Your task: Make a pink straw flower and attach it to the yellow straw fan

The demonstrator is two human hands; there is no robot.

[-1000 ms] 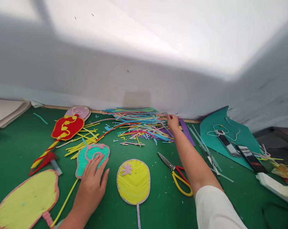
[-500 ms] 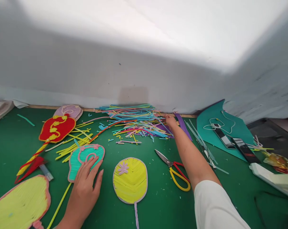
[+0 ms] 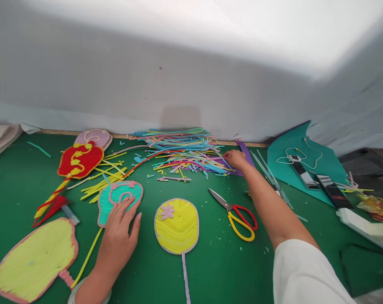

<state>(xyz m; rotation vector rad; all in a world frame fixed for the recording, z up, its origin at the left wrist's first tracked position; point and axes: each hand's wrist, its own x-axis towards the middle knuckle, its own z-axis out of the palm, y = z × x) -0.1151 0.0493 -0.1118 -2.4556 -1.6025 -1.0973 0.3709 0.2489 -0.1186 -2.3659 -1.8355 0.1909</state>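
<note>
My left hand (image 3: 120, 230) lies with fingers stretched out on a teal fan-shaped piece (image 3: 106, 202) edged in pink pipe cleaner, covering its lower right part. At the right end of a heap of coloured pipe cleaners (image 3: 178, 145), my right hand (image 3: 235, 158) is closed in a pinch. A pink pipe cleaner (image 3: 214, 159) runs to its fingertips. Under that hand lies a purple sheet (image 3: 248, 158). Between my arms rests a yellow round fan (image 3: 177, 228) with a lilac flower and handle. Scissors (image 3: 234, 213) with red and yellow handles lie slightly open beside my right forearm.
Left of my hand are a red fan (image 3: 83, 158), a lilac one (image 3: 105, 137) and a pale yellow one (image 3: 36, 257). Yellow pipe cleaners (image 3: 99, 188) lie loose. On the right, a teal sheet (image 3: 324, 156) bears dark devices (image 3: 332, 190). A wall (image 3: 115, 84) rises behind.
My right hand has drawn back a little toward me and to the right at the heap's edge. My left hand stays on the teal fan. The whole view has shifted slightly.
</note>
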